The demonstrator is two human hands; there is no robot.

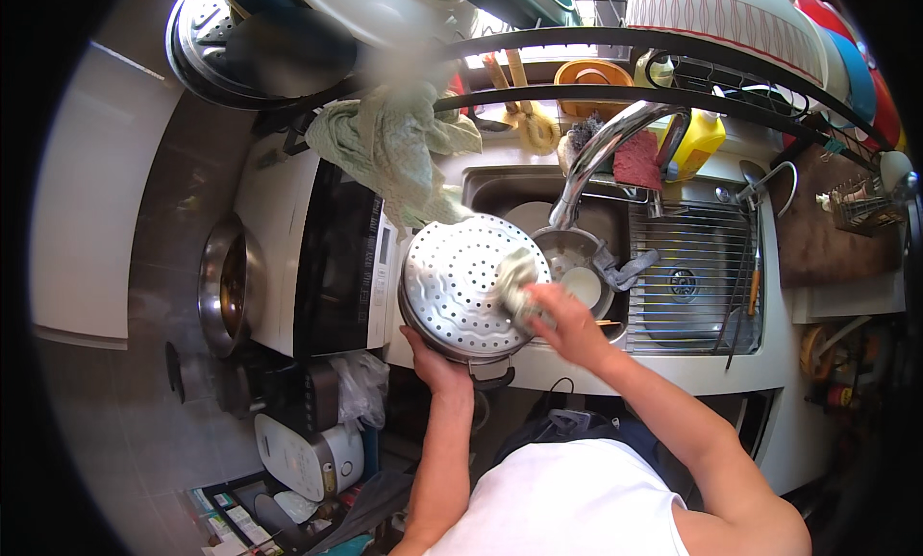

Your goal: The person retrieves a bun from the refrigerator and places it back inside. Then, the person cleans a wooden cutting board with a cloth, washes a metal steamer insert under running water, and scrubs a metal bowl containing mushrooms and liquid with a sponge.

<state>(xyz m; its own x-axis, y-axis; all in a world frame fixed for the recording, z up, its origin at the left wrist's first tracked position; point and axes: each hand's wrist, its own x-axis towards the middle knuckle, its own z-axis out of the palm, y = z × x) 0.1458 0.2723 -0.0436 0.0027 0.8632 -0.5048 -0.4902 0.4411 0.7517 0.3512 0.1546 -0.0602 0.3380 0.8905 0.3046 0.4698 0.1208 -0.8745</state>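
A metal steamer basket (458, 282) with a perforated base is tilted up towards me at the sink's left side. My left hand (438, 365) grips its lower side, to the left of a dark loop handle (492, 376). A blurred, crumpled light cloth (516, 286) is bunched in my right hand (573, 327) against the right part of the perforated face. Behind the basket, a pan (595, 244) with a small whitish bowl (579, 288) in it sits in the steel sink (484, 177). A grey cloth (626, 269) drapes over its rim.
A chrome faucet (585, 152) arches over the sink. A roll-up drying rack (696, 257) covers the right basin. A pale green towel (396, 141) hangs from the black overhead dish rack (533, 93). To the left stand a black-fronted appliance (328, 268) and a steel bowl (213, 286).
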